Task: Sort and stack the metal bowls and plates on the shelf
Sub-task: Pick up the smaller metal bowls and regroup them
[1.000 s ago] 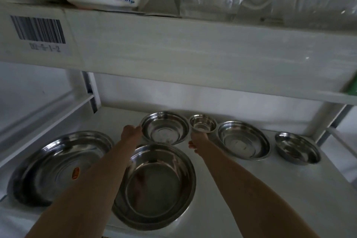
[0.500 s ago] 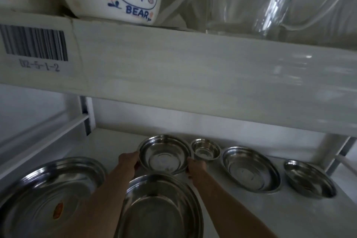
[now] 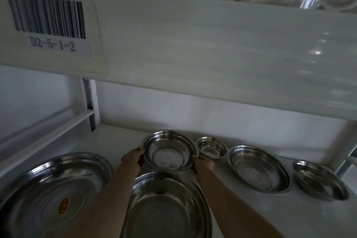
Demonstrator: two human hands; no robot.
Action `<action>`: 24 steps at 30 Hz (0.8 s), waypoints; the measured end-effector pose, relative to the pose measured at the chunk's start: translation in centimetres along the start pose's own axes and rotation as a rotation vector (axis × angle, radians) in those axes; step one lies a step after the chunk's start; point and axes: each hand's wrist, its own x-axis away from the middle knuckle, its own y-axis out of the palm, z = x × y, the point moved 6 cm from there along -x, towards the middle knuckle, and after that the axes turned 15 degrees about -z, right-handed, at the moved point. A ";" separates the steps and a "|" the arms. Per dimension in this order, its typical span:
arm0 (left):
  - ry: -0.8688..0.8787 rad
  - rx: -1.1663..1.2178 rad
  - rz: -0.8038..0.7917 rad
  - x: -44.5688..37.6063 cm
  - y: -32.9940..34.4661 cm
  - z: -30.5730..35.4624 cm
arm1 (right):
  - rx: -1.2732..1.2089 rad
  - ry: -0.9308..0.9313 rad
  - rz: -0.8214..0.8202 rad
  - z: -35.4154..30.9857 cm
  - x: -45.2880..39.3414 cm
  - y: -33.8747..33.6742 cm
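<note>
2 hands, left hand and right hand, grip clamped on mid-size bowl rims. Step: pickup. Next likely nesting into large bowl just in front.

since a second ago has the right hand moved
Yes. The right hand went from below the small bowl, leftward, onto the rim of the medium bowl.

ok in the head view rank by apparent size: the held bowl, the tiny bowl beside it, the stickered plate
1. stickered plate, though nearest the camera
2. held bowl
3. tiny bowl
</note>
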 end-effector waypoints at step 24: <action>0.290 0.021 -0.167 8.3 10.0 4.0 | -0.089 -0.196 -0.030 -7.3 1.6 -5.5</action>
